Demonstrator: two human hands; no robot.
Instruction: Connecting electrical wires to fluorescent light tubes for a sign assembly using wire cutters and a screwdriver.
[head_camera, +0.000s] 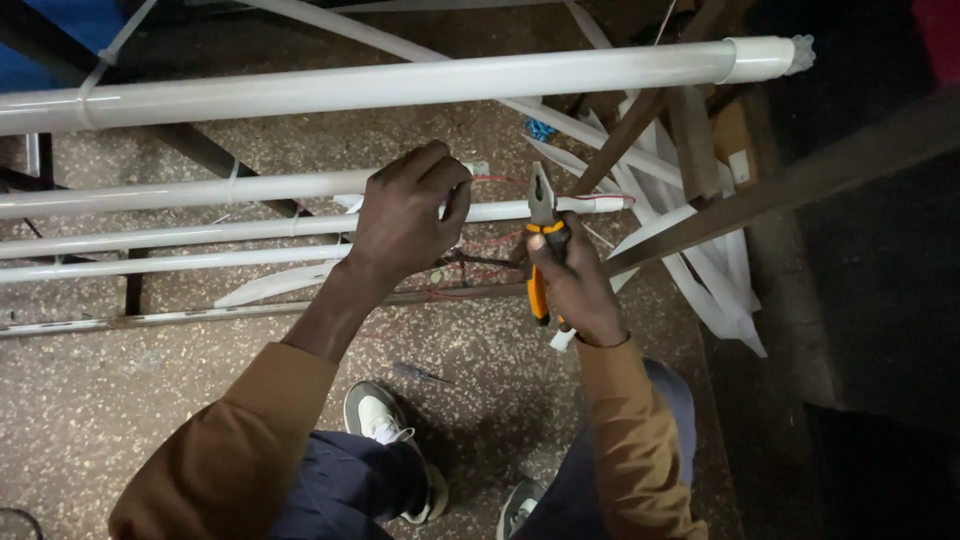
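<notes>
Your left hand (405, 215) is curled shut around the end of a white tube (200, 188), with the fingertips pinching at the tube's cap, where a thin red wire (492, 180) comes out. Your right hand (572, 285) is closed tight on the orange handles of the pliers (541, 215). The pliers point up, just to the right of your left hand, and their metal tip sits against the next white tube (250, 230), the one just below the tube you hold. You cannot tell from here if the pliers are biting on a wire or only touching the tube.

More red wires (470, 268) hang loose just below your left hand, near a long thin metal bar (200, 313). They look tangled and not yet joined to anything, so the wire work seems to be in the middle, not finished. The tube in your left hand has its cap on, but the wire at it looks loose.

A big white tube (400, 85) lies well above your left hand, and a heap of bent white strips (700, 250) sits to the right of the pliers. A small screwdriver (420, 374) lies on the speckled floor (120, 400) below your left hand, near your shoe (375, 415).
</notes>
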